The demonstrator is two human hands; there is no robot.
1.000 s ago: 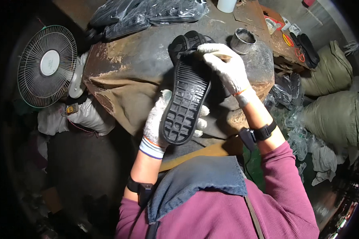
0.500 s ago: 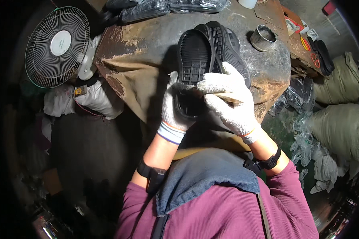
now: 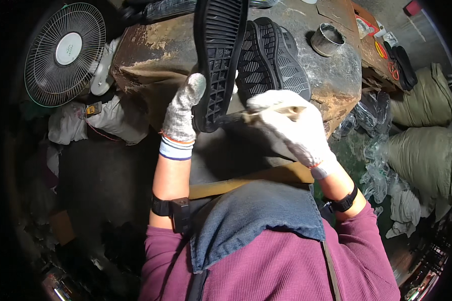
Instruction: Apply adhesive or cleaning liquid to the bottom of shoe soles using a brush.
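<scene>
Bare bench (image 3: 340, 70) showed between the overlapping soles (image 3: 291, 72) and its right edge. Over the near edge, the left hand (image 3: 182, 109) gripped a black sole (image 3: 220, 62), thumb alongside; the right hand (image 3: 295, 123) curled around a brush (image 3: 233, 119).

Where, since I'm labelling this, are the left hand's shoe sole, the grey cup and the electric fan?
Black shoe sole (image 3: 219, 66): head view, on its gridded face.
Grey cup (image 3: 323, 47): head view, outer wall below its rim.
Electric fan (image 3: 69, 48): head view, central hub.
</scene>
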